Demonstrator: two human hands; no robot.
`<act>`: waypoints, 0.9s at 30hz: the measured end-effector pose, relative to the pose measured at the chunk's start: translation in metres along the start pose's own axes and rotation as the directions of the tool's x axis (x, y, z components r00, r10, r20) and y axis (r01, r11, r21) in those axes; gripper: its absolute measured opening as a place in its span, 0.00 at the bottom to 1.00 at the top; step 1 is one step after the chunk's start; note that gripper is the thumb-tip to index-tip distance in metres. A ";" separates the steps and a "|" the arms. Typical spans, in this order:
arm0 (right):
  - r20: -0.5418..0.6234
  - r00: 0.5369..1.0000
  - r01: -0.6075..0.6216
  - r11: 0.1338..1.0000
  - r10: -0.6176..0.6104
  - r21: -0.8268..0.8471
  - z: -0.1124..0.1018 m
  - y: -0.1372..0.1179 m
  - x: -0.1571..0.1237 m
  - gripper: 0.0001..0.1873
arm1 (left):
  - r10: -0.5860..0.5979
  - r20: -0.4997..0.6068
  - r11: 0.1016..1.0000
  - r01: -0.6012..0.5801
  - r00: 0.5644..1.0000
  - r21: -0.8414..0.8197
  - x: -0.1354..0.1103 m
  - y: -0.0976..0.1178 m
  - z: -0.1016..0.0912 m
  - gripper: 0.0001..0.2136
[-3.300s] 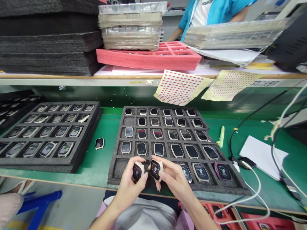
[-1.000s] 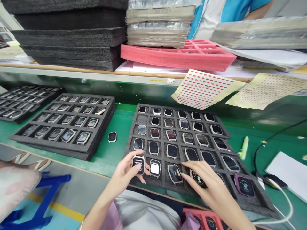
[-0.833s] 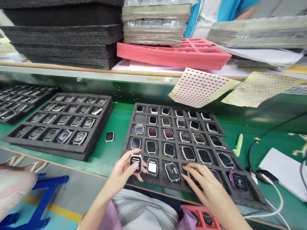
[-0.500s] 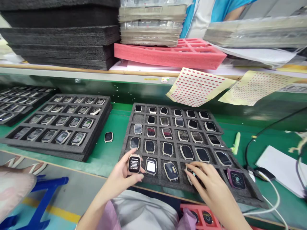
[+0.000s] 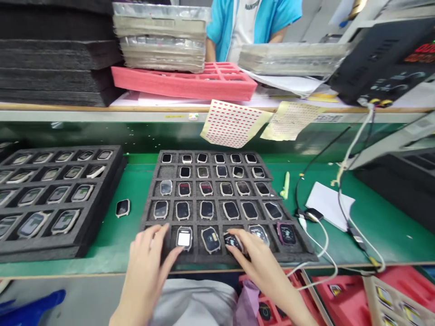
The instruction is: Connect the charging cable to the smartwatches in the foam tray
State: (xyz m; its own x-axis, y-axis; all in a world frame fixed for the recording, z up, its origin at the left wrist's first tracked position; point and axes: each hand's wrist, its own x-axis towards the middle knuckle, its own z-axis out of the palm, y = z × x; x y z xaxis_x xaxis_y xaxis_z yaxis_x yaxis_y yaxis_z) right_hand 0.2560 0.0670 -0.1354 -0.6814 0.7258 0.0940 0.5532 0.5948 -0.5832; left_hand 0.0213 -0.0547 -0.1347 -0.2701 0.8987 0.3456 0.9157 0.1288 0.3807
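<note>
A dark-faced smartwatch (image 5: 232, 241) sits in the bottom row of a black foam tray (image 5: 155, 194), directly under the fingers (image 5: 245, 245) of the right hand (image 5: 263, 269). Those fingers are closed narrowly on it from above and appear to hold it by the case, leaving part of the face uncovered. Such an edge hold looks well suited to keeping the glass free of fingerprints.

The left hand (image 5: 146, 271) is spread palm-down over the tray's bottom-left corner, and whether anything is held beneath it cannot be told. Just right of those fingers, a watch with a white-lit screen (image 5: 184, 238) is seated in its own cell – a single watch to each cell appears to suit the tray.

Farther left of the fingers, a loose black watch (image 5: 123, 208) lies on the green counter (image 5: 136, 181), beside a second foam tray (image 5: 115, 181). Beyond the fingers, a red-dotted sticker sheet (image 5: 234, 123) hangs from the shelf edge.
</note>
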 end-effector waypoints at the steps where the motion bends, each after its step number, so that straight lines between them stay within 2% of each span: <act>1: -0.007 1.000 -0.010 1.000 0.010 0.025 0.003 -0.003 -0.002 0.12 | 0.050 0.032 0.999 -0.050 0.998 -0.015 0.002 0.012 0.004 0.19; 4: -0.053 0.997 -0.054 0.993 0.060 0.109 0.012 -0.007 -0.005 0.21 | 0.159 0.158 0.983 -0.171 0.975 0.064 0.011 0.049 0.022 0.15; 7: -0.140 0.975 -0.131 0.957 0.172 0.258 0.009 -0.005 -0.006 0.23 | 0.117 0.229 0.952 -0.175 0.966 0.252 0.019 0.071 0.038 0.12; 9: -0.152 0.953 -0.164 0.869 0.261 0.468 0.002 -0.003 -0.006 0.20 | 0.070 0.251 0.938 -0.149 0.965 0.312 0.020 0.074 0.042 0.11; 11: -0.110 0.938 -0.160 0.693 0.328 0.703 -0.007 -0.004 -0.007 0.17 | 0.049 0.270 0.946 -0.131 0.962 0.297 0.020 0.073 0.043 0.12; 13: -0.062 0.931 -0.140 0.508 0.360 0.850 -0.013 -0.006 -0.007 0.15 | 0.038 0.288 0.973 -0.101 0.957 0.206 0.020 0.070 0.041 0.12; 14: -0.041 0.930 -0.135 0.444 0.365 0.886 -0.015 -0.008 -0.007 0.15 | 0.033 0.297 0.991 -0.071 0.954 0.117 0.020 0.068 0.041 0.12; 16: 0.002 0.936 -0.142 0.372 0.352 0.917 -0.015 -0.011 -0.005 0.15 | 0.018 0.320 0.988 0.031 0.947 -0.149 0.022 0.063 0.040 0.12; 17: 0.024 0.938 -0.154 0.354 0.345 0.922 -0.015 -0.012 -0.003 0.15 | 0.006 0.338 0.948 0.103 0.941 -0.302 0.023 0.061 0.039 0.11; 19: 0.057 0.943 -0.173 0.336 0.328 0.926 -0.013 -0.012 0.000 0.18 | -0.008 0.387 0.767 0.254 0.922 -0.590 0.027 0.057 0.038 0.08; 21: 0.076 0.949 -0.177 0.315 0.307 0.933 -0.011 -0.011 0.004 0.24 | 0.013 0.463 0.484 0.399 0.886 -0.779 0.032 0.053 0.034 0.06; 23: 0.088 0.953 -0.169 0.268 0.289 0.949 -0.009 -0.009 0.007 0.27 | 0.062 0.523 0.186 0.505 0.850 -0.843 0.037 0.052 0.029 0.08; 24: 0.092 0.955 -0.162 0.238 0.281 0.958 -0.007 -0.009 0.008 0.28 | 0.078 0.542 0.067 0.538 0.837 -0.840 0.039 0.052 0.027 0.08; 25: 0.094 0.958 -0.154 0.210 0.272 0.966 -0.006 -0.009 0.009 0.28 | 0.085 0.557 -0.028 0.561 0.826 -0.827 0.041 0.053 0.025 0.09; 27: 0.096 0.964 -0.142 0.171 0.248 0.975 -0.003 -0.008 0.010 0.27 | 0.066 0.583 -0.163 0.585 0.810 -0.794 0.043 0.056 0.024 0.13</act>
State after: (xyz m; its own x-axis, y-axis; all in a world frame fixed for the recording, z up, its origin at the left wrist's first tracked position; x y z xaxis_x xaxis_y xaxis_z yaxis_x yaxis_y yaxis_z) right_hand 0.2464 0.0707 -0.1272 -0.5656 0.8140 -0.1321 -0.2764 -0.3381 -0.8996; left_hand 0.0678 0.0014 -0.1193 0.0149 0.9807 -0.1949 -0.5441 0.1714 0.8213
